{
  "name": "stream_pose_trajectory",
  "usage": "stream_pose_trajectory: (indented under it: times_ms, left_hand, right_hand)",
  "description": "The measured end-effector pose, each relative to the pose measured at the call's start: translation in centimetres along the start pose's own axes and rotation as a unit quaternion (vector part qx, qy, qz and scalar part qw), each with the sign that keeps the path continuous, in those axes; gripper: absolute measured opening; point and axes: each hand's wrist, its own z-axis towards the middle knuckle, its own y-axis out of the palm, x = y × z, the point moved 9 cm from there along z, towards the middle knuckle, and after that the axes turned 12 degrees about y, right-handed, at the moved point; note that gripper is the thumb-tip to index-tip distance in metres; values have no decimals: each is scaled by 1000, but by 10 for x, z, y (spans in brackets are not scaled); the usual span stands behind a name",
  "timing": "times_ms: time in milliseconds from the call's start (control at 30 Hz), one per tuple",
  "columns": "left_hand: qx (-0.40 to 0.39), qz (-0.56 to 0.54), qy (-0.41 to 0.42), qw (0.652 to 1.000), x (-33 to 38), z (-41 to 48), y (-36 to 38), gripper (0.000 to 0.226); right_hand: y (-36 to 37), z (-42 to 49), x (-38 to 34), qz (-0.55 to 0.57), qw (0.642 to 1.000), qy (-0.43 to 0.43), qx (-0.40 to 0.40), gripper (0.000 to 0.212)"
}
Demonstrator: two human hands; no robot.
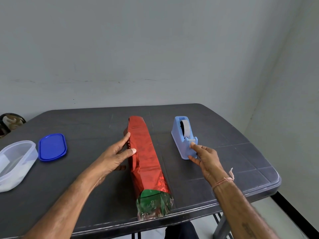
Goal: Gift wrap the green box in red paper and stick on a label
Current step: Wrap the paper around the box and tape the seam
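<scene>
Head view looks down on a dark grey table (pixel 86 187) whose far edge meets a pale wall and whose right corner is rounded. The green box (pixel 151 195) lies lengthwise in the middle, running from the far half to the near edge. It is sheathed in red paper (pixel 145 152) for most of its length. The far end of the wrap is folded shut, while the near end is loose and crumpled, with the green showing through it, and it reaches the table's near rim. The left hand (pixel 114 156) rests on the left flank of the wrap about halfway along, fingers straight along the side and thumb laid over the top edge, gripping nothing. A strip of bare tabletop separates the package from a light blue tape dispenser (pixel 183 135) on its right, set roughly parallel to it. The right hand (pixel 207 161) touches the dispenser's near end, index fingertip at the cutter and thumb low on the base, the two held apart and not pinching. More bare surface stretches right of the dispenser to the table's edge. On the left, well apart from the package, a blue lid (pixel 52 147) lies flat just beside a clear plastic container (pixel 15 163) at the frame's edge.
</scene>
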Motion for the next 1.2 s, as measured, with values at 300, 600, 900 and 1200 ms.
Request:
stream_pose_trajectory:
  times_ms: [300, 600, 900, 1200]
  left_hand:
    - [3, -2, -5, 1000, -1, 1, -1, 75]
    - [3, 0, 0, 1000, -2, 2, -1, 74]
    - [-1, 4, -1, 1000, -3, 2, -1, 75]
    - [-8, 16, -13, 1000, -3, 3, -1, 78]
  right_hand:
    - [1, -5, 10, 41, 999, -25, 7, 14]
    - [-2, 5, 14, 29, 997, -56, 50, 19]
    - [-11, 8, 28, -16, 995, -61, 81, 17]
    - [18, -50, 10, -138, 983, -111, -58, 18]
